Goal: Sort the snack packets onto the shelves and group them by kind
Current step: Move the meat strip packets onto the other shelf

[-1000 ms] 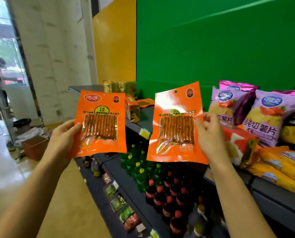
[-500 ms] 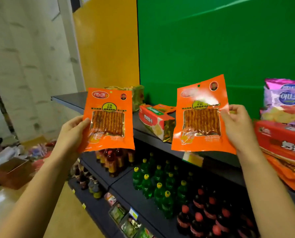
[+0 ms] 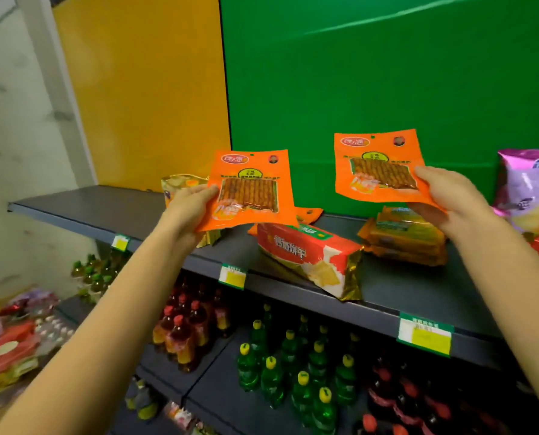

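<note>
I hold two identical flat orange snack packets with a clear window showing brown sticks. My left hand [image 3: 189, 208] grips the left orange packet [image 3: 252, 189] by its left edge, above the dark top shelf [image 3: 83, 208]. My right hand [image 3: 450, 199] grips the right orange packet [image 3: 376, 167] by its right edge, held higher over the shelf. Another orange packet [image 3: 309, 215] lies flat on the shelf behind the left one, mostly hidden.
On the top shelf lie a red biscuit pack [image 3: 312, 255], a stack of yellow-orange packs [image 3: 409, 237], a gold packet [image 3: 180, 183] and purple crisp bags [image 3: 531, 189]. Lower shelves hold green bottles [image 3: 293, 365] and red bottles [image 3: 183, 328]. More packets [image 3: 7, 350] sit low left.
The view has swung left and closer to the shelf. Both hands have carried their orange packets forward over the top shelf, the left one now lower and nearer the shelf surface.
</note>
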A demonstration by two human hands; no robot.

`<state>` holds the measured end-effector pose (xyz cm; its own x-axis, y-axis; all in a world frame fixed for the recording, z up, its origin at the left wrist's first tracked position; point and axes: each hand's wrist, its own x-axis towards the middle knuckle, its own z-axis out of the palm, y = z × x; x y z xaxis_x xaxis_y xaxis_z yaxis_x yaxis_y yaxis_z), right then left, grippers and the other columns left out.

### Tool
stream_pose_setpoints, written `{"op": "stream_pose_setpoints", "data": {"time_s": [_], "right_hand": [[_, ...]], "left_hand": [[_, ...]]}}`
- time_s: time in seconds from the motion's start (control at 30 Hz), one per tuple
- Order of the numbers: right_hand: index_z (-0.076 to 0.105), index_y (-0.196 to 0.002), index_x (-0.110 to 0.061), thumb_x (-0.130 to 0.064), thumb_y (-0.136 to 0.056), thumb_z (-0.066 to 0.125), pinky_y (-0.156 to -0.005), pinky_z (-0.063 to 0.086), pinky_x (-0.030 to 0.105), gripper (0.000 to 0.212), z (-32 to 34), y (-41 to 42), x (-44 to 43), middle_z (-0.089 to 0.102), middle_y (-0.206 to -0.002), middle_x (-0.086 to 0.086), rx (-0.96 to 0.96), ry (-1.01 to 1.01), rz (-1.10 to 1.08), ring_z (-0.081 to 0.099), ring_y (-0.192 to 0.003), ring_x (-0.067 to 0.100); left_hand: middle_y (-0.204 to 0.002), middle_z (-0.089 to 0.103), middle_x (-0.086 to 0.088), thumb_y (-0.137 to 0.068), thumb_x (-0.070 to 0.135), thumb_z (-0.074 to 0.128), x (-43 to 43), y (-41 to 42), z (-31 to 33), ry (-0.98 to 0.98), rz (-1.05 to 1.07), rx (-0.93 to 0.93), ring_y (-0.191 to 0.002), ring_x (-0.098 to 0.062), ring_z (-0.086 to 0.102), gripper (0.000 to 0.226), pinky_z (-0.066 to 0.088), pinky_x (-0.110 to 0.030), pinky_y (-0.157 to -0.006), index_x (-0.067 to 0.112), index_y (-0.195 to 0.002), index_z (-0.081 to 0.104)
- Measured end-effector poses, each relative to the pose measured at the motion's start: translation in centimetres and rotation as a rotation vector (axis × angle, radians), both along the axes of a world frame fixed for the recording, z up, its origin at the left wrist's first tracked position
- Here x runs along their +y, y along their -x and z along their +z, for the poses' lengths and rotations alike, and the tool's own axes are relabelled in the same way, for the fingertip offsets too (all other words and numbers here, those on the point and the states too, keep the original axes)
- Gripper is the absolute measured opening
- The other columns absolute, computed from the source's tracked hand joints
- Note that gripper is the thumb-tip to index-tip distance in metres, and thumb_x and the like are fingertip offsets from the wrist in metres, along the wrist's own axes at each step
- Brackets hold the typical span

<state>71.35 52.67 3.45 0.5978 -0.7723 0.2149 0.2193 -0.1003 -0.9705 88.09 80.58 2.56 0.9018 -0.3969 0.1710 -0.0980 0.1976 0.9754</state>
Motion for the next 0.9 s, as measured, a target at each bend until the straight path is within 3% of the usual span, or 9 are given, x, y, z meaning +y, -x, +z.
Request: {"op": "stream_pose_setpoints", "data": {"time_s": [0.07,0.17,0.3,0.63,0.9], "right_hand": [[0.053,-0.073,-0.018,-0.02,-0.096,0.042,-0.05,0.039,0.023,0.025,0.0,-1.5,-0.6,0.058,-0.036,-0.013,-0.04,-0.066,0.017,0.051,-0.03,-0.001],[0.051,-0.07,-0.019,-0.023,-0.095,0.047,-0.047,0.042,0.017,0.025,0.4,-4.1,-1.3,0.058,-0.036,-0.012,-0.103,-0.174,0.045,0.052,-0.032,-0.001],[0.051,-0.07,-0.017,-0.016,-0.092,0.051,-0.035,0.037,0.01,0.022,1.3,-7.1,-2.2,0.059,-0.037,-0.009,-0.215,-0.319,0.147,0.051,-0.03,-0.001],[0.054,-0.072,-0.018,-0.014,-0.089,0.055,-0.042,0.046,0.01,0.018,0.8,-12.4,-3.5,0.062,-0.04,-0.009,0.028,-0.135,0.069,0.057,-0.035,-0.001],[0.055,-0.073,-0.014,-0.01,-0.09,0.053,-0.034,0.042,0.011,0.018,-0.3,-15.7,-2.0,0.062,-0.038,-0.007,0.04,-0.098,0.028,0.056,-0.032,0.0]], "left_hand": [[-0.045,0.066,0.006,-0.097,0.016,0.043,-1.8,-2.5,0.4,0.02,-0.047,0.064,-0.037,-0.004,0.06,0.016,0.047,-0.016,-0.036,0.01,-0.094,0.057],[-0.046,0.066,0.005,-0.094,0.019,0.049,-4.7,-5.9,1.0,-0.004,-0.091,0.071,-0.04,-0.004,0.06,0.015,0.05,-0.017,-0.042,0.012,-0.084,0.057],[-0.04,0.063,0.006,-0.09,0.008,0.055,-8.1,-9.3,1.2,-0.061,-0.145,0.018,-0.034,-0.001,0.057,0.014,0.046,-0.012,-0.037,0.009,-0.075,0.055],[-0.035,0.059,0.004,-0.09,-0.005,0.048,-14.2,-16.4,-0.9,-0.19,-0.27,0.029,-0.03,-0.003,0.055,0.025,0.046,-0.014,-0.035,0.004,-0.068,0.054],[-0.033,0.057,0.004,-0.089,-0.001,0.053,-16.7,-19.4,-5.1,-0.4,-0.352,0.063,-0.028,-0.005,0.053,0.026,0.044,-0.016,-0.035,0.008,-0.065,0.055]]}}
